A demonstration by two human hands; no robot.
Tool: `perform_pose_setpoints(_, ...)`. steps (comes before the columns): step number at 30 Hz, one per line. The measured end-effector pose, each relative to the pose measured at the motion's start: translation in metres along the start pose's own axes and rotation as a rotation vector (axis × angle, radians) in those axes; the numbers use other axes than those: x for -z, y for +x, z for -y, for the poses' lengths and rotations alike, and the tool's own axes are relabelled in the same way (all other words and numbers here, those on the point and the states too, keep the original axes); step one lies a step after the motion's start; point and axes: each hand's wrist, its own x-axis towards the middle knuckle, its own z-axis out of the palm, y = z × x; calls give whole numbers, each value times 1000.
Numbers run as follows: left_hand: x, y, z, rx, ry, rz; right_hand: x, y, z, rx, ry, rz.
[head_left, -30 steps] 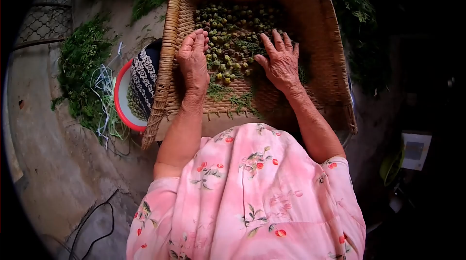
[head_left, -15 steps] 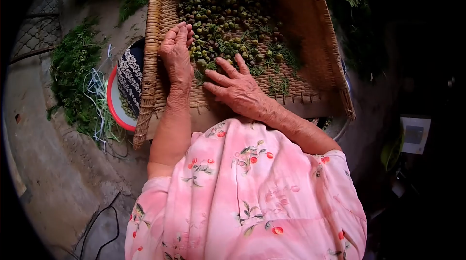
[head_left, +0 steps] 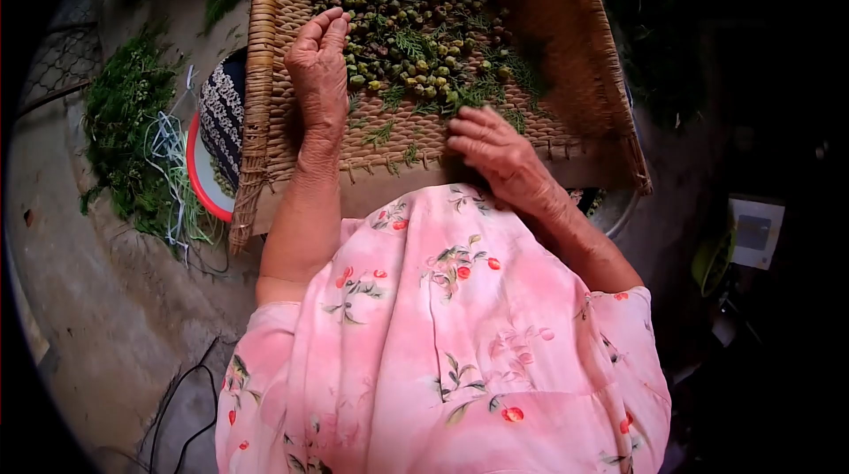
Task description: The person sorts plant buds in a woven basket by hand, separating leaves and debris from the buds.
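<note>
A woven wicker scoop basket point(head_left: 380, 149) lies in front of me, holding a heap of small round green-brown cones point(head_left: 416, 32). Green sprigs point(head_left: 482, 89) of scale-like leaf are mixed among them. My left hand point(head_left: 320, 76) is over the basket's left part, beside the heap, thumb pressed to curled fingers; whatever they pinch is hidden. Near the basket's front edge, my right hand point(head_left: 497, 156) hovers to the right of a few loose sprigs point(head_left: 380, 133). Its fingers are loosely bent and point left, with nothing visible in them; the thumb is hidden.
Left of the basket stands a red-rimmed basin point(head_left: 196, 178) with dark patterned cloth point(head_left: 223, 107) over it. Beyond lie pale plastic strings point(head_left: 172, 169) and a green branch pile point(head_left: 128, 111). A black cable point(head_left: 181, 377) crosses the floor. A white boxy object point(head_left: 754, 231) stands right.
My right hand has moved right and down, away from the cones, and its spread fingers have come together. My left hand stays pinched beside the heap. The view has shifted slightly.
</note>
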Motion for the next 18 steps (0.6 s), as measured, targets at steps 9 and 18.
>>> perform_pose_setpoints(9, -2, -1, 2, -36, 50, 41, -26, 12, 33, 23, 567, 307)
perform_pose_setpoints(18, -3, 4, 3, -42, 109, 87, -28, 28, 34, 110, 380, 66)
